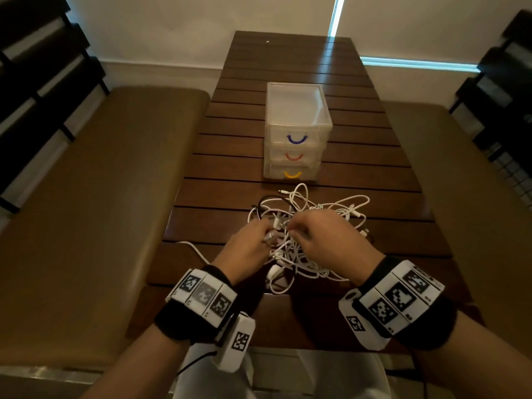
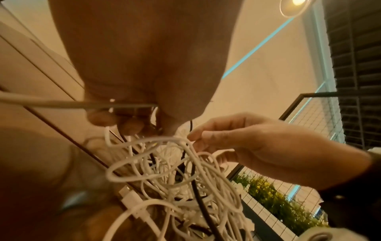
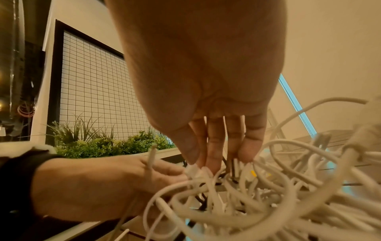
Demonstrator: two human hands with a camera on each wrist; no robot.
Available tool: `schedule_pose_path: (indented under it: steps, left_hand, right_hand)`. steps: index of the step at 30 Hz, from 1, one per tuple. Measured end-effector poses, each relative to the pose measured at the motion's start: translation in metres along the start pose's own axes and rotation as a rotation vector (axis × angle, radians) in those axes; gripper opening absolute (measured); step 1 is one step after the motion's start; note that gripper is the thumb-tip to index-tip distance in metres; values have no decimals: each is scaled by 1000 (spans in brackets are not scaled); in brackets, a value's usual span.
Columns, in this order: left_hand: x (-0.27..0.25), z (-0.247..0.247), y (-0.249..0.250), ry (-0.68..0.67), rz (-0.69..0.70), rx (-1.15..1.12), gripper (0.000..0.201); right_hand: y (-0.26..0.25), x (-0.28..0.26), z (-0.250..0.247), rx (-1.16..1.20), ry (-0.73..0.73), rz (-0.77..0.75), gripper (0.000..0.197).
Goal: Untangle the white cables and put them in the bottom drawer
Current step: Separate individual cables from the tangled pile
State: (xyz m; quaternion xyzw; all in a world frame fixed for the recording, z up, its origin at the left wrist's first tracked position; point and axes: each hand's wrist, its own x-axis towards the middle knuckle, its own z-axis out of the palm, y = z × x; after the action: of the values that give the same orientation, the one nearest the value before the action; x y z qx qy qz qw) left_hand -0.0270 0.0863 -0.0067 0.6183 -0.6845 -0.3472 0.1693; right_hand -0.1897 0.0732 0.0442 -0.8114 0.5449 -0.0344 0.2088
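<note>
A tangle of white cables [image 1: 305, 214] lies on the wooden table [image 1: 288, 67], near its front edge. My left hand [image 1: 266, 236] grips a bunch of strands at the tangle's left side, its fingers [image 2: 123, 121] curled round them. My right hand [image 1: 293, 228] reaches into the middle from the right, and its fingertips [image 3: 203, 161] pinch a white strand [image 2: 164, 139]. A clear three-drawer unit [image 1: 296, 110] stands just behind the pile with all drawers closed. Its bottom drawer [image 1: 276, 172] has a yellow handle.
A black cable [image 1: 270, 198] runs through the white tangle. One white strand [image 1: 193, 249] trails off to the left across the table. Padded benches [image 1: 100, 197] flank the table on both sides. A wire grid with plants [image 3: 92, 91] stands to the right.
</note>
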Motion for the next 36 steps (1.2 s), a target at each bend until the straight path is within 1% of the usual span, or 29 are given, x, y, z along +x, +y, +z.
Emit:
schedule_pose_path:
  steps: [2,5,6,8,9,11,13,14,16,18,21,22,24,26,29,31,32,34,36]
  left_hand:
    - [-10,-4,0,67,42,-151,15]
    - [-21,-8,5,64,114,-280,18]
    - [-23,-10,7,56,131,-281,17]
    - [-24,-14,12,45,155,-277,14]
    - [-24,-16,14,44,159,-291,15]
    - [-25,-19,19,72,162,-348,20]
    - [-25,-23,21,143,181,-427,22]
    - [-24,-25,22,197,204,-456,22]
    - [-22,-29,21,313,251,-454,21]
    - [-22,-33,22,354,267,-436,20]
    - [-24,-32,23,287,256,-507,19]
    - [-26,-32,22,269,248,-550,23]
    - [-28,-33,19,256,205,-606,35]
    - [-28,-34,16,219,163,-645,45]
    - [-27,-31,14,187,168,-643,44]
    - [-27,-30,19,215,187,-694,47]
    - [-28,-29,22,234,191,-730,54]
    - [-29,-30,28,246,174,-820,66]
    - [-30,-27,30,249,154,-870,69]
  right_hand:
    - [0,1,1,-1,39,37,27]
    - [-4,0,-3,9,124,60,44]
    - [-6,0,-6,19,128,52,43]
    - [-11,-1,-13,63,100,8,31]
    - [-12,-1,-16,90,87,-20,25]
    - [-14,-1,-21,117,86,-63,21]
    - [-14,-1,-22,81,100,-112,23]
    - [-15,-1,-21,71,78,-129,25]
    - [-20,-2,-16,167,10,-144,27]
    - [-25,-3,-8,220,-4,-156,25]
    - [-28,-1,7,213,115,-158,21]
    - [-29,-1,10,225,156,-171,20]
    - [-28,-2,12,244,208,-222,17]
    - [-28,-4,10,239,208,-273,17]
    - [-30,-6,5,200,177,-343,23]
    - [-34,-7,6,206,183,-369,27]
    - [-36,-8,7,207,187,-372,29]
    - [-39,-10,10,216,198,-378,30]
    - [-42,-14,13,240,195,-391,32]
